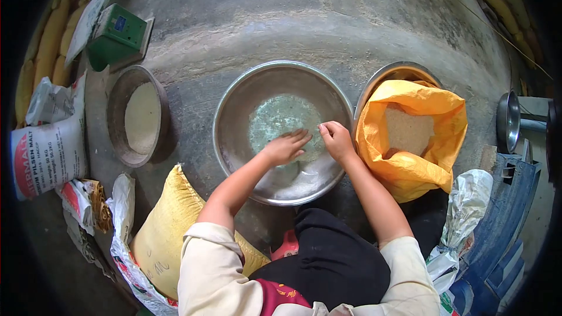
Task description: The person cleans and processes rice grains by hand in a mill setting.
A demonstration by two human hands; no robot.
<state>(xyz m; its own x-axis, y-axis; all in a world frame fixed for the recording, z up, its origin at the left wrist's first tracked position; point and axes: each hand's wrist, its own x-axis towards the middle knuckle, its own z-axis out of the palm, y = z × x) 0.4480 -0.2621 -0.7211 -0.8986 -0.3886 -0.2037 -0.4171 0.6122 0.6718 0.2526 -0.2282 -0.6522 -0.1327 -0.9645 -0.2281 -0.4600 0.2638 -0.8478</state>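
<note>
A wide metal basin (pixel 234 82) sits on the floor right in front of me, a pale greenish-white patch on its bottom and a shiny whitish area near its front wall. My left hand (pixel 287 147) is held palm down over the middle of the basin, fingers stretched out. Over the basin's right side, my right hand (pixel 336 139) is closed with the fingertips pinched together; what they hold, if anything, is too small to make out. Just right of that hand stands an orange sack (pixel 410 167), its mouth rolled wide around pale tan grain (pixel 408 130).
To the left is a dark bowl (pixel 115 118) of pale meal. Behind it stands a green scale (pixel 117 34). A full yellow sack (pixel 170 222) leans by my left arm, and a printed malt sack (pixel 51 158) lies farther left. Blue plastic (pixel 497 216) lies at the right.
</note>
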